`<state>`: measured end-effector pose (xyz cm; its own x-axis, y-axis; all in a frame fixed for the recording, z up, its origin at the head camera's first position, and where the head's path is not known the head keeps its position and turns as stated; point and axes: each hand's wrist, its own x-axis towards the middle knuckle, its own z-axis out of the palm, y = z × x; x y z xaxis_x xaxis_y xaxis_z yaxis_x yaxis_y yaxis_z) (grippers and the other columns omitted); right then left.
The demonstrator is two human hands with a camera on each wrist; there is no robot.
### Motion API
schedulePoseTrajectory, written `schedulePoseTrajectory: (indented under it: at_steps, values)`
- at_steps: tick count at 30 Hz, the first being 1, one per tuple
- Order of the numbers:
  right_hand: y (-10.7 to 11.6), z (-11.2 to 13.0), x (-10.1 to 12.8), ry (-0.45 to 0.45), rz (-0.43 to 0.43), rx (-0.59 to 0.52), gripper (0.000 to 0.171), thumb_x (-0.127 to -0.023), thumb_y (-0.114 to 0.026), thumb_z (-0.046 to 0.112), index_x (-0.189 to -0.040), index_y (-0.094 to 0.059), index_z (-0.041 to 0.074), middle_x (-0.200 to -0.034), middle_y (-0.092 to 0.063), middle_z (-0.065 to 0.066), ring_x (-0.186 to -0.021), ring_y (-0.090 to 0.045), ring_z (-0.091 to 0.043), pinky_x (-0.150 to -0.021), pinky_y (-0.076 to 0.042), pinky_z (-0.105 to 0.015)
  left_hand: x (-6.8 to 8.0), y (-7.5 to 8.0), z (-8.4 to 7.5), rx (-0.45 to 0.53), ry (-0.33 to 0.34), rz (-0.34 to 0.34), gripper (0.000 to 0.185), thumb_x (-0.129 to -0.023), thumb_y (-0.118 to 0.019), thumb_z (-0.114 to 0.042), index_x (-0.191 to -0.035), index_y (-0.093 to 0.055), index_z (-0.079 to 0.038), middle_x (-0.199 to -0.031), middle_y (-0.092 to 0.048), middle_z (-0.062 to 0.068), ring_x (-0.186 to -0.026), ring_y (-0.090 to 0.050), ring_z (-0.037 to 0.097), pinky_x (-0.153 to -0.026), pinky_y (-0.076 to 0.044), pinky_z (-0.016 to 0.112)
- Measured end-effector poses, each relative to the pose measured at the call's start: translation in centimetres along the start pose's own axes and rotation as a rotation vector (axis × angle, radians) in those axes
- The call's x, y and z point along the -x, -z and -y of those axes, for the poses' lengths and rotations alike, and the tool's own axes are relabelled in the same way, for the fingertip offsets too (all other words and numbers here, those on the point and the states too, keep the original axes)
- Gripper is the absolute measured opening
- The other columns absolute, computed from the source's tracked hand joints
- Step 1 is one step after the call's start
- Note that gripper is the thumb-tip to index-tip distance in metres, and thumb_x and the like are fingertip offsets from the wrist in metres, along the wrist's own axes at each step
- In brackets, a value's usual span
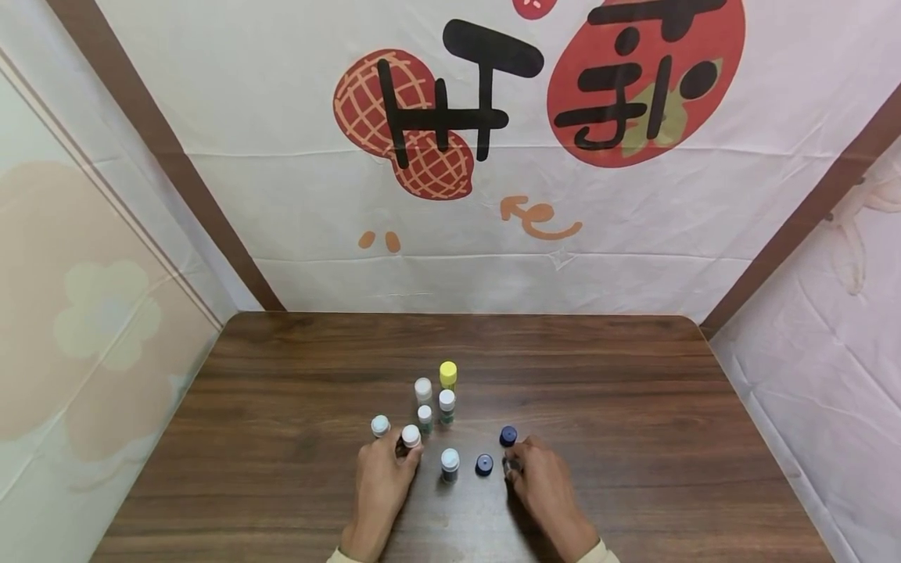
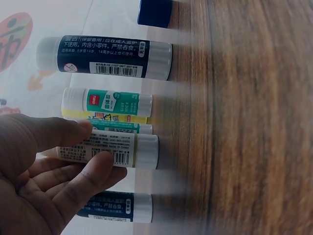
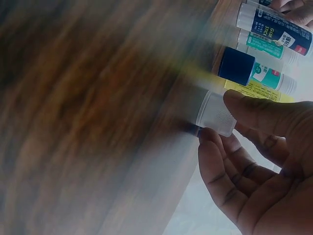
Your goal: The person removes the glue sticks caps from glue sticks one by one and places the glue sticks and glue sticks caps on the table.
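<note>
My left hand (image 1: 380, 477) grips an upright glue stick (image 2: 112, 149) with a pale printed label, thumb on one side and fingers on the other. Its white top (image 1: 411, 435) shows between the fingers in the head view. At the right, my right hand (image 1: 543, 478) pinches a small translucent ribbed cap (image 3: 216, 113) between thumb and fingertips, close over the tabletop. Two dark blue caps, one behind (image 1: 508, 435) and one to the left (image 1: 484, 464), stand near that hand. Between the hands stands a navy-labelled glue stick (image 1: 450, 463).
Another navy-labelled glue stick (image 1: 380, 425) stands just left of the left hand. Behind it are white-topped sticks, among them a green-labelled one (image 1: 446, 407), and a yellow-capped stick (image 1: 448, 374). All stand on the brown wooden table (image 1: 633, 407), with a printed cloth (image 1: 296, 234) beyond.
</note>
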<state>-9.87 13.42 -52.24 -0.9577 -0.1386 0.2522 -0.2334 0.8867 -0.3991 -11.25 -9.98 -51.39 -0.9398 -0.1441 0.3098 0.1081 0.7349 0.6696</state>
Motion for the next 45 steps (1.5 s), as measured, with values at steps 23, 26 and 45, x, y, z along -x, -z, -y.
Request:
schedulePoseTrajectory:
  at_steps: [23, 26, 45]
  values:
    - [0.01, 0.00, 0.03, -0.020, -0.025, -0.005, 0.024, -0.063, -0.082, 0.002, -0.080, -0.070, 0.013, -0.078, -0.061, 0.004, -0.068, -0.063, -0.018, -0.055, -0.049, -0.033, -0.04, -0.03, -0.22, 0.022, 0.008, -0.004, 0.020, -0.067, -0.084, -0.001, -0.081, -0.070, -0.004, -0.077, -0.072, 0.010, -0.072, -0.070, 0.025, -0.062, -0.053, 0.042]
    - [0.16, 0.07, 0.03, -0.022, -0.019, -0.007, 0.024, -0.063, -0.082, 0.001, -0.080, -0.070, 0.013, -0.077, -0.060, 0.004, -0.068, -0.062, -0.017, -0.056, -0.049, -0.033, -0.04, -0.05, -0.23, 0.028, 0.021, 0.004, 0.020, -0.067, -0.084, -0.001, -0.081, -0.070, -0.004, -0.077, -0.072, 0.010, -0.072, -0.070, 0.025, -0.062, -0.054, 0.042]
    - [0.22, 0.32, -0.01, -0.048, 0.016, -0.005, 0.024, -0.064, -0.084, 0.003, -0.080, -0.069, 0.013, -0.078, -0.059, 0.005, -0.069, -0.060, -0.015, -0.057, -0.048, -0.032, 0.03, 0.02, -0.18, 0.034, 0.033, 0.014, 0.021, -0.067, -0.084, 0.000, -0.081, -0.069, -0.003, -0.076, -0.071, 0.010, -0.069, -0.069, 0.022, -0.060, -0.054, 0.038]
